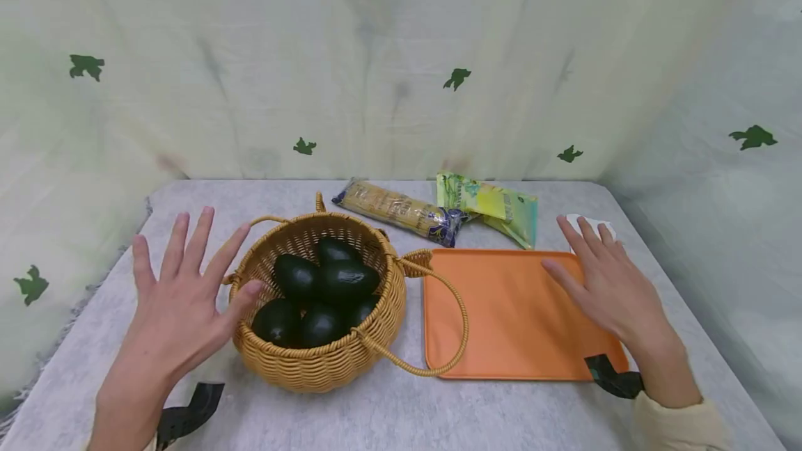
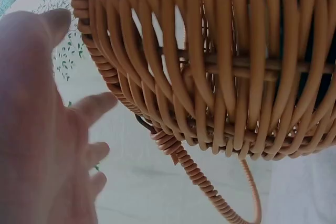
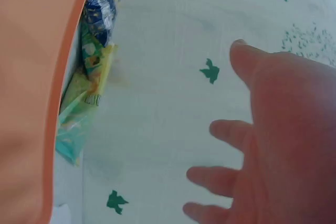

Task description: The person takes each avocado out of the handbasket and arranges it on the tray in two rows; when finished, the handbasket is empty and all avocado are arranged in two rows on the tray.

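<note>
In the head view the left hand [image 1: 178, 305] hovers at the left side of a round wicker basket [image 1: 313, 371], its fingers spread and holding nothing. Several dark green avocados [image 1: 347, 280] lie inside the basket. The left wrist view shows the basket's woven side [image 2: 220, 77] close beside the thumb and fingers; whether they touch it I cannot tell. Over the right part of an orange tray [image 1: 495, 319] is the right hand [image 1: 617, 291], fingers extended, nothing in its grasp. No item lies on the tray's visible surface.
Behind the basket lies a long clear packet of noodle-like sticks [image 1: 397, 211]. A green and yellow packet [image 1: 489, 204] rests beside it, behind the tray. One basket handle [image 1: 464, 326] overhangs the tray's left edge. A white item [image 1: 592, 223] is partly hidden by the right hand.
</note>
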Action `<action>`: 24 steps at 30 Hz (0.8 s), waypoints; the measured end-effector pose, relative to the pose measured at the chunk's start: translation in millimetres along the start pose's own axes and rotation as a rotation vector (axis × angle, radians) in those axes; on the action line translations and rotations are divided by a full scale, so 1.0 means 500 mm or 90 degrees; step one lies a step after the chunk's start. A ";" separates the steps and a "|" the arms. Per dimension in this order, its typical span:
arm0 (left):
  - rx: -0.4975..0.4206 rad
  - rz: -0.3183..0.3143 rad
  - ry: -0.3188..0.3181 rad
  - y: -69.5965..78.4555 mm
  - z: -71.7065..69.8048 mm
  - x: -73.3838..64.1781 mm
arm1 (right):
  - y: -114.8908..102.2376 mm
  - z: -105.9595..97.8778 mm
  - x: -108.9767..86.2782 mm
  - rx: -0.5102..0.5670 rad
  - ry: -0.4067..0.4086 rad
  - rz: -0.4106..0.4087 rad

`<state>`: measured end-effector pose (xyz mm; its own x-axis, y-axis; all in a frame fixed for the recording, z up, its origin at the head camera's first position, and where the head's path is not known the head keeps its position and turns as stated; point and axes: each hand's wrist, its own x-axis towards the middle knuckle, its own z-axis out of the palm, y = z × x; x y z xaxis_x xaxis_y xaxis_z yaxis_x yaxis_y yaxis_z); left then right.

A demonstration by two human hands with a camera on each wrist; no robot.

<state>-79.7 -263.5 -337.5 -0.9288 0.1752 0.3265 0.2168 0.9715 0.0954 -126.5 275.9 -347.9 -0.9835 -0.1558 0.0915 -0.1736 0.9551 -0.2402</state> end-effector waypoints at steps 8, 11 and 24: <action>-0.144 0.091 0.135 -0.009 0.011 0.005 | -0.045 0.000 0.016 0.101 0.096 -0.050; -0.202 0.099 0.148 -0.010 0.017 0.005 | -0.065 0.003 0.025 0.154 0.113 -0.081; -0.320 0.083 0.082 -0.017 0.046 -0.001 | -0.161 0.025 0.066 0.275 0.114 -0.197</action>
<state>-88.3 -268.3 -360.2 -0.8470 0.2384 0.4752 0.4750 0.7408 0.4750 -145.6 190.9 -337.5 -0.8659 -0.3320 0.3742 -0.4951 0.6754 -0.5466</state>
